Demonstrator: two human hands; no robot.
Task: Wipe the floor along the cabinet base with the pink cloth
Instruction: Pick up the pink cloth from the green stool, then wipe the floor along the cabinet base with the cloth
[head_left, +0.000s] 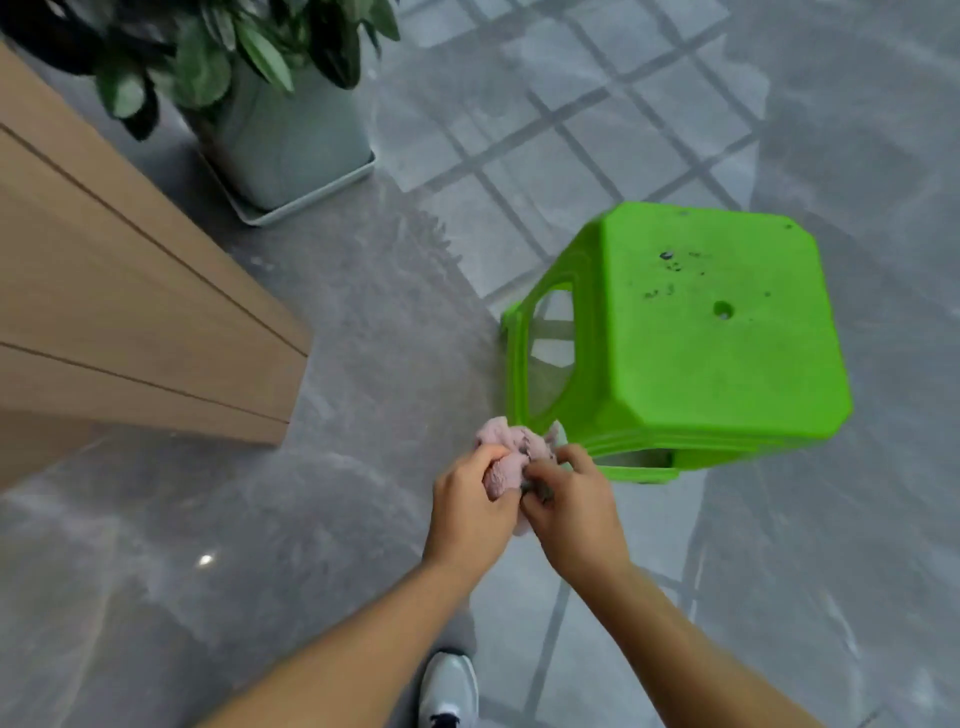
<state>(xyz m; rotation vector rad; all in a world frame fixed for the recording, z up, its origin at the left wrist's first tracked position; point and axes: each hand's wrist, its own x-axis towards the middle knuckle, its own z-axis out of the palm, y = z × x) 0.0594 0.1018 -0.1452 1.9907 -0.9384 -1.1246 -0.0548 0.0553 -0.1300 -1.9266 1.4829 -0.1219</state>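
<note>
Cloth, pink and bunched, sits in the air between my two hands, above the grey floor and not touching it. My left hand has its grip clenched on the cloth's left side, and my right hand pinches the right side. Just beyond them stands a green stool. I see the cabinet off to the left, well apart from the cloth, with a plant pot past its far end. One shoe shows below.

two hands, one pink cloth, one green stool, one potted plant, one cabinet, one shoe.
</note>
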